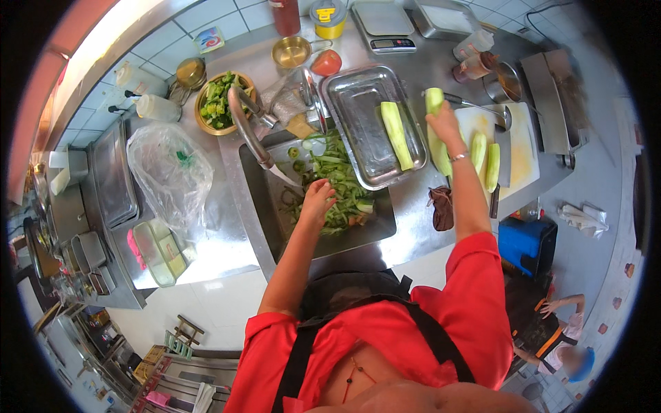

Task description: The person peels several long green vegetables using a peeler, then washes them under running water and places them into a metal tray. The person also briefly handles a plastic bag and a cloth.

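My right hand (pixel 446 126) is closed around a long, pale green peeled gourd (pixel 439 155), held above the counter between a steel tray and a cutting board. Another peeled gourd (pixel 396 136) lies in the rectangular steel tray (pixel 356 111), which overlaps the sink's right rim. Over the sink (pixel 268 227) hangs my left hand (pixel 316 200), fingers loosely bent and nothing in them. Beneath it, green peelings (pixel 338 180) heap up in the basin. Water runs from the curved faucet (pixel 250 137) beside that hand. Two more peeled gourds (pixel 479 153) rest by the white cutting board's left side.
A cleaver (pixel 503 160) and a ladle (pixel 503 117) lie on the cutting board (pixel 526 149). Behind the tray are a tomato (pixel 326 63) and a digital scale (pixel 384 26). A bowl of chopped greens (pixel 225 100) and a plastic bag (pixel 170 175) stand left. Another person (pixel 563 330) is at lower right.
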A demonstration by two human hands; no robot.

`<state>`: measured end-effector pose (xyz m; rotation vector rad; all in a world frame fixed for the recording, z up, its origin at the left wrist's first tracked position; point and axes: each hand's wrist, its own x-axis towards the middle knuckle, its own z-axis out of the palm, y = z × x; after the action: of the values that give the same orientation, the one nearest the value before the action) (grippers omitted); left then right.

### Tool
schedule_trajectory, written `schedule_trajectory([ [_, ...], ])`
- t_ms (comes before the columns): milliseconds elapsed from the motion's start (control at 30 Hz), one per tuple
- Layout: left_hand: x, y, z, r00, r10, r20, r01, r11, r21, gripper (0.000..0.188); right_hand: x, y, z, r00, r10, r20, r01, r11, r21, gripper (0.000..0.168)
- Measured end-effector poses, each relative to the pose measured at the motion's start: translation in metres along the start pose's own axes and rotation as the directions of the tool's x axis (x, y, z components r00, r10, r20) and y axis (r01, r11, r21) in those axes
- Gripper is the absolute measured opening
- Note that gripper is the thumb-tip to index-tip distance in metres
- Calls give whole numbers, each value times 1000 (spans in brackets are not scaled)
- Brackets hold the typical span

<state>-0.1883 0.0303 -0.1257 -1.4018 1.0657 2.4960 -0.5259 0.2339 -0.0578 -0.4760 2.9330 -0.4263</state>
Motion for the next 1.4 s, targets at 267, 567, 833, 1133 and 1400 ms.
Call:
schedule_trajectory([
  [267,-93,23,30,843,255,473,-337,937,97,57,-141,-177,-61,857,-224,465,-162,738,655,63],
  [567,-120,2,-38,844,512,-160,-348,750,563,41,-188,-279,146,790,-346,505,-455,220,863,63],
  [833,-104,16,-63,890,429,-152,-326,834,446,39,-193,-291,149,555,-472,685,-781,-12,625,20],
  [1133,-114,11,-61,906,423,1,-326,696,640,44,-167,-260,185,801,-252,542,-436,374,818,23],
  [1400,-89,44,-84,851,517,93,-327,382,864,23,-126,-227,57,189,-451,872,-180,857,483,41],
])
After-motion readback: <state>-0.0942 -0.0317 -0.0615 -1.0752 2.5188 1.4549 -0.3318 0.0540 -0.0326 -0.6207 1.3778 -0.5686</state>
